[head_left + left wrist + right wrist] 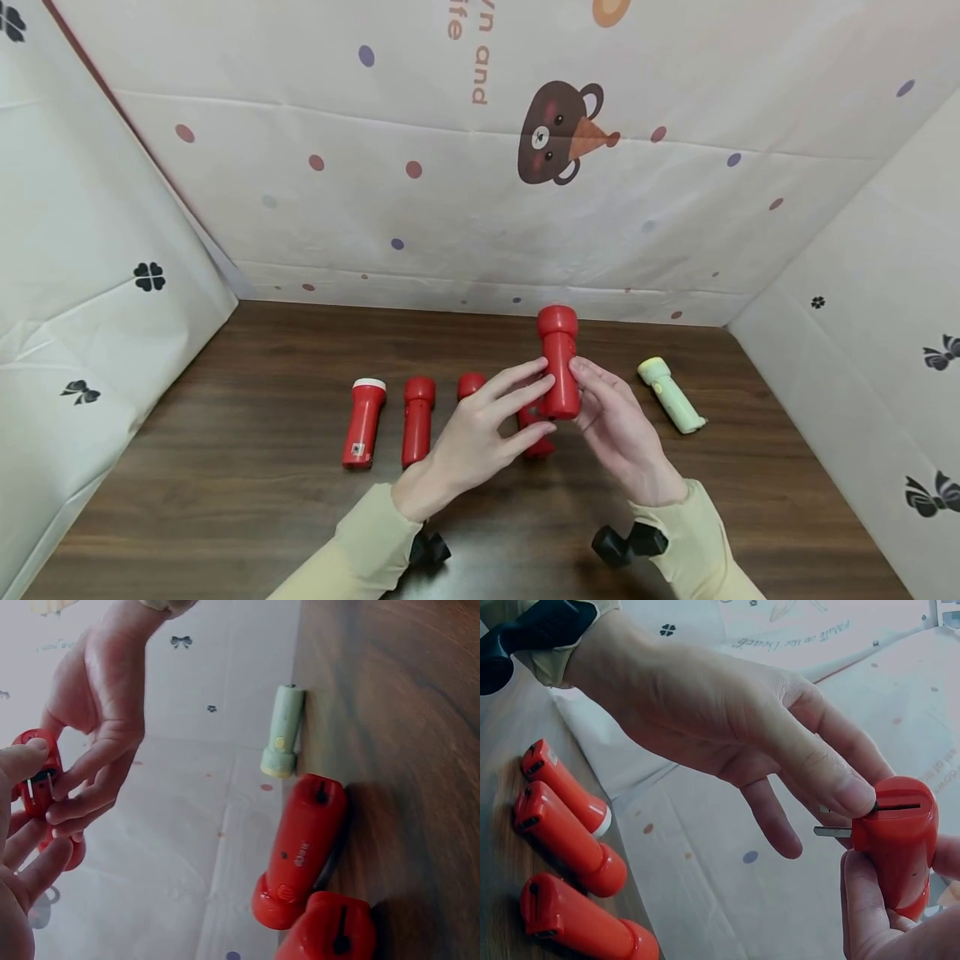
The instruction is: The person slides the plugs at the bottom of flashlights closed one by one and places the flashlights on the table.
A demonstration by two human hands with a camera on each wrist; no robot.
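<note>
the wood-grained desk (217, 500) carries a row of red torches (417, 421), apparently four, partly hidden; the white-rimmed one (365, 423) sits nearest the left edge, a pale green torch (675, 400) by the far right corner.

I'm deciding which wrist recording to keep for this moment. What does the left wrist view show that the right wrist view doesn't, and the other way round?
Only the left wrist view shows the pale green flashlight.

Only the right wrist view shows the white-rimmed red flashlight and the black device at the left wrist.

Both show the held red flashlight with metal sticking out near its end, the left hand and right hand on it, other red flashlights, the wooden table and the printed backdrop.
</note>
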